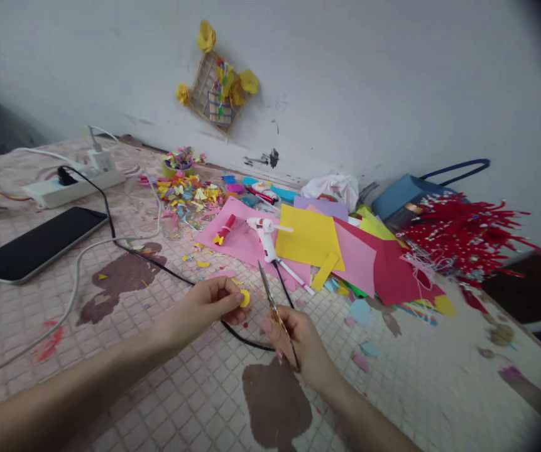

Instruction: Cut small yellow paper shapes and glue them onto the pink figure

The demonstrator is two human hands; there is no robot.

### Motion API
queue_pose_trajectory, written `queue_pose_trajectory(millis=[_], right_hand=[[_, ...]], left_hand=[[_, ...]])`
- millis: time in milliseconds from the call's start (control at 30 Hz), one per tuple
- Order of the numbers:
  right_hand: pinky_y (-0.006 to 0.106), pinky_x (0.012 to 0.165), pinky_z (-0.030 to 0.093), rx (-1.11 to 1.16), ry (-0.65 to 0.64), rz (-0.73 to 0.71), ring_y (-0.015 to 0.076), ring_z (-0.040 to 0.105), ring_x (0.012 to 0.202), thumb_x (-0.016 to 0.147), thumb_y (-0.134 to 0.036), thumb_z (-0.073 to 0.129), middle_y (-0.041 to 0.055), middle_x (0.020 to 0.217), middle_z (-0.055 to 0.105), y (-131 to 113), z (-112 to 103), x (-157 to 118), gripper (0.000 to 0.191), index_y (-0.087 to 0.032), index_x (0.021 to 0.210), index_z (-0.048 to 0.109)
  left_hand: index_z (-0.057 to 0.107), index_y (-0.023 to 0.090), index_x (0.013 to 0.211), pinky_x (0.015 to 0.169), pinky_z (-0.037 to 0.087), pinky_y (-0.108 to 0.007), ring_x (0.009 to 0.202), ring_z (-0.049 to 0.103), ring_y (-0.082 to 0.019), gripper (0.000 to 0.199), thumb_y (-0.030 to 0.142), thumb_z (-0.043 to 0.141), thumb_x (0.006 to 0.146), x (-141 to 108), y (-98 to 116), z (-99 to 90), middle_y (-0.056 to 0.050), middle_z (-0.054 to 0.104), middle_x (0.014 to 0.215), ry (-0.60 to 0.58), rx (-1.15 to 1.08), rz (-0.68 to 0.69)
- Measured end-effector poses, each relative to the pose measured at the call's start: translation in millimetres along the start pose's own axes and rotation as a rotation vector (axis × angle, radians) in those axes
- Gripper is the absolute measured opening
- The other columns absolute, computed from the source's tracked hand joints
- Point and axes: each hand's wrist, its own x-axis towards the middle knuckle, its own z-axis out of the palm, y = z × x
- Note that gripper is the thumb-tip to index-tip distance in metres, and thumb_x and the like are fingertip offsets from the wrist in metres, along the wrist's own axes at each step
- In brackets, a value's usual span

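Already, cut paper bits (193, 193) lie heaped upper left of centre, while below centre the left hand (218, 298) pinches a yellow piece (245, 297), the right hand (301, 342) grips scissors (269, 294), and a larger yellow sheet (305, 235) apparently remains for cutting.

From left hand (219, 300): desk (195, 402) free toward 6 o'clock; black cable (247, 341) blocks 5, scissors (266, 284) 3, glue gun (267, 242) 1.
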Motion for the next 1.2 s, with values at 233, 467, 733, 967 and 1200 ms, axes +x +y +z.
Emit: queue_pose_trajectory(millis=[233,467,733,967,1200], right_hand=[[0.019,0.044,0.028,-0.059,0.016,0.012,0.0077,0.034,0.047,0.081,-0.04,0.056,-0.006,0.054,0.04,-6,-2,0,0.026,-0.015,0.074,0.054],[0.02,0.043,0.029,-0.068,-0.004,0.016,0.008,0.036,0.045,0.08,-0.038,0.056,-0.0063,0.052,0.04,-10,-3,1,0.023,-0.015,0.074,0.054],[0.02,0.044,0.028,-0.069,-0.024,-0.011,0.0079,0.035,0.047,0.081,-0.037,0.053,-0.006,0.053,0.038,-11,-2,1,0.024,-0.016,0.069,0.05],[0.02,0.045,0.029,-0.063,-0.018,-0.04,0.0078,0.035,0.046,0.081,-0.041,0.054,-0.0064,0.052,0.04,-12,-3,0,0.028,-0.016,0.07,0.051],[0.019,0.044,0.029,-0.071,-0.007,-0.029,0.0079,0.036,0.046,0.083,-0.039,0.051,-0.0055,0.053,0.041,-8,-5,3,0.025,-0.016,0.073,0.053]], left_hand=[[0.051,0.016,0.07,0.057,0.042,-0.023,0.058,0.054,-0.01,0.024,0.038,0.06,0.075,1,-4,-0.3,0.002,0.059,0.062,-0.032,0.188,0.017],[0.05,0.017,0.072,0.057,0.041,-0.024,0.058,0.052,-0.011,0.02,0.034,0.057,0.078,0,-10,0.9,0.001,0.057,0.064,-0.066,0.24,0.091],[0.049,0.017,0.072,0.056,0.041,-0.024,0.059,0.052,-0.012,0.02,0.035,0.056,0.078,-2,-12,4.6,0.001,0.057,0.064,-0.069,0.286,0.129],[0.05,0.016,0.072,0.056,0.041,-0.024,0.057,0.052,-0.011,0.019,0.033,0.056,0.078,-2,-9,5.4,0.001,0.057,0.063,-0.073,0.287,0.136],[0.054,0.016,0.075,0.057,0.041,-0.023,0.06,0.051,-0.011,0.015,0.03,0.056,0.079,1,-16,0.9,0.001,0.056,0.067,-0.088,0.261,0.128]])
